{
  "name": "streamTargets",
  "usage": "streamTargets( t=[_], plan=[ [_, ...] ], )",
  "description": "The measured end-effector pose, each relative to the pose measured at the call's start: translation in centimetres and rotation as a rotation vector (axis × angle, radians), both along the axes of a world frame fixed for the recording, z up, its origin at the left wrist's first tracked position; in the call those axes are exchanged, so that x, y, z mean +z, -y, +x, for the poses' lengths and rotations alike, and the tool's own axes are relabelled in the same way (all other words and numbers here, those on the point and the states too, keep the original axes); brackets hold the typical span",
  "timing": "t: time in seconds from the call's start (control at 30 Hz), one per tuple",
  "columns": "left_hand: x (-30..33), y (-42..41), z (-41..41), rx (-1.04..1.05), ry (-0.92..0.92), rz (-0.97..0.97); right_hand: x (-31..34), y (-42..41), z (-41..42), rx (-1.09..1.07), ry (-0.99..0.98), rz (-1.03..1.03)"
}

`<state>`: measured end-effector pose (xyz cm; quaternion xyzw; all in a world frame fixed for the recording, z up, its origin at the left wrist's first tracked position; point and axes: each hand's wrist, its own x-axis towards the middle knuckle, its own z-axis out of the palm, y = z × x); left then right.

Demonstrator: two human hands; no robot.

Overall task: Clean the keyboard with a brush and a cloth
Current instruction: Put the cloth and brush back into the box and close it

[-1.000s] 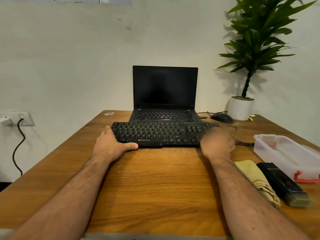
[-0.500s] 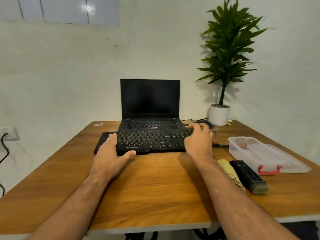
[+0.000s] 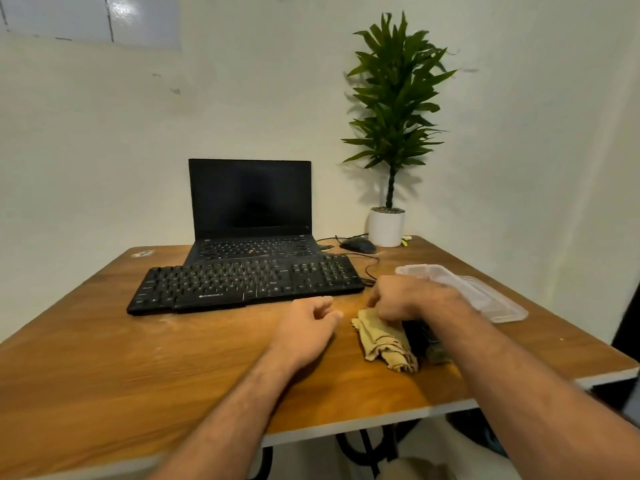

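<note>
Left of the cloth, across the wooden counter (image 3: pixel 104 358), lies the black keyboard (image 3: pixel 242 284), flat, its back edge just in front of the open laptop (image 3: pixel 251 216). My left hand (image 3: pixel 304 329) hovers between the keyboard's front edge and the cloth, its grip released, fingers loosely curled around nothing. Next comes the crumpled yellow cloth (image 3: pixel 381 341) itself, lying on the counter. My right hand (image 3: pixel 405 297) is over the cloth's far end and the dark brush (image 3: pixel 426 341) just right of the cloth; whether its grip has closed on either I cannot tell, since the fingers are blurred and hidden. Right of the cloth, past my wrist, sits a clear plastic box (image 3: pixel 485 296). Behind the cloth, near the wall, stand a mouse (image 3: pixel 358 244) and a potted plant (image 3: pixel 389 140).
</note>
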<state>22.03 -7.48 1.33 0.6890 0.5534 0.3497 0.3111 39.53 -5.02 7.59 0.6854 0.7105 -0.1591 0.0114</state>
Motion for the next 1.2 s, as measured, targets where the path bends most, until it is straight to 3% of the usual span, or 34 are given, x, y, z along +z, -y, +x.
streamTargets(
  t=[0.13,0.23,0.33,0.43,0.53,0.67,1.03,1.1,1.2],
  plan=[
    [-0.8,-1.2,1.8,-0.032,0.428,-0.236,0.1,-0.7,0.9,0.062,-0.238,0.136],
    [-0.1,-1.6,2.3,-0.177,0.682,-0.32,1.1,-0.3,1.5,0.104,-0.591,0.217],
    [1.2,-1.7,2.2,-0.224,0.784,-0.313,1.5,0.4,1.7,0.099,-0.953,0.249],
    [2.7,-1.8,1.9,-0.214,0.827,-0.278,1.0,0.3,1.6,0.054,-1.161,0.28],
    [3.7,-1.8,2.4,-0.206,0.963,-0.309,0.3,0.4,1.5,-0.024,-1.304,0.163],
    [3.8,-1.9,4.3,-0.144,1.016,-0.346,-0.5,0.6,2.7,-0.133,-1.27,0.154],
    [6.6,-7.4,14.0,-0.187,0.908,-0.301,2.0,-2.5,11.3,-0.334,-0.946,0.7],
    [6.1,-8.4,15.4,-0.173,0.789,-0.243,1.8,-3.2,12.7,-0.37,-0.852,0.692],
    [3.9,-10.0,15.7,-0.016,0.296,0.089,0.6,-4.4,13.6,-0.404,-0.675,0.574]
  ],
)
